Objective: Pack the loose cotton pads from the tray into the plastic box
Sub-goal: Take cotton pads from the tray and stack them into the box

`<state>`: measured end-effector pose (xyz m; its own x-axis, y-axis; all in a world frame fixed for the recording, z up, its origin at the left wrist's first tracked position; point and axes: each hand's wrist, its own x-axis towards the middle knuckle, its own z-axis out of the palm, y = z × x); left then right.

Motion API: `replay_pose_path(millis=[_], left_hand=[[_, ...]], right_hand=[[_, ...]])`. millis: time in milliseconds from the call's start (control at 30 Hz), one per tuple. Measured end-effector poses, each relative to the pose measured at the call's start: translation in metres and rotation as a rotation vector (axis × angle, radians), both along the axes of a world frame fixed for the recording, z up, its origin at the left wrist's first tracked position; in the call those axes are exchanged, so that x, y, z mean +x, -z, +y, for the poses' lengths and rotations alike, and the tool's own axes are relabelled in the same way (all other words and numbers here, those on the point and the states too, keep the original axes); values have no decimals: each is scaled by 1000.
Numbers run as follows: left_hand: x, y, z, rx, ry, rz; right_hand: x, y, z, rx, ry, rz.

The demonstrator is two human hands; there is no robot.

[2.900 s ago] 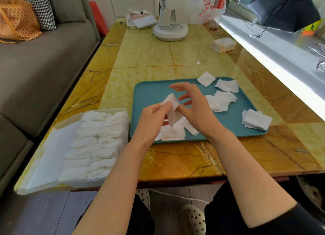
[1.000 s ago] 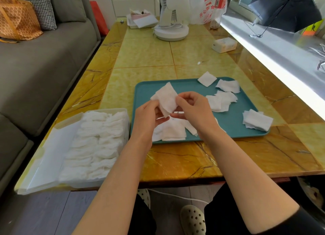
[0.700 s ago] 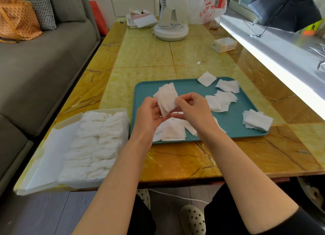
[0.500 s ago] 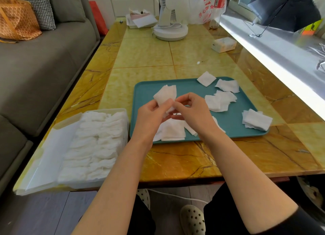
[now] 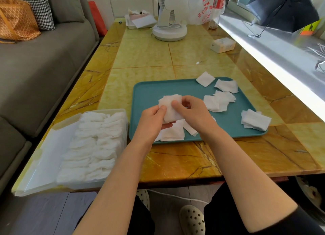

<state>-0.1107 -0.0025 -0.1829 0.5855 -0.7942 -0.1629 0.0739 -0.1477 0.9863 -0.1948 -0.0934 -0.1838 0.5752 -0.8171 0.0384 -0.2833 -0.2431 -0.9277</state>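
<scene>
Left hand (image 5: 151, 119) and right hand (image 5: 195, 111) are pinching a pad stack (image 5: 171, 108) over the tray (image 5: 151, 95), with the box (image 5: 49, 155) at eight o'clock. Being probably light and floppy, it is best gripped by opposite edges.

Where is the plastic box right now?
In the head view, the box sits on the table's near left corner, just left of the teal tray.

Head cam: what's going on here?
A person is packing cotton pads. Both the left hand and right hand pinch a small stack of pads above the teal tray. Several loose piles lie on the tray. The open plastic box to the left already holds rows of pads.
</scene>
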Motion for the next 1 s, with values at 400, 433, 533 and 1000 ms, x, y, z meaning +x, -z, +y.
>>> replay_pose_path(millis=[400,433,533,1000], left_hand=[[10,5,2,-8,-245,-122],[9,5,2,-10,-243,-118],[7,3,0,-13,-223,-56],[8,2,2,34,-293,-299]], right_hand=[[1,0,1,90,-53,-63],[2,1,1,84,-50,-65],[1,1,1,100,-63,-85],[-7,17,-6,-359,-305,439]])
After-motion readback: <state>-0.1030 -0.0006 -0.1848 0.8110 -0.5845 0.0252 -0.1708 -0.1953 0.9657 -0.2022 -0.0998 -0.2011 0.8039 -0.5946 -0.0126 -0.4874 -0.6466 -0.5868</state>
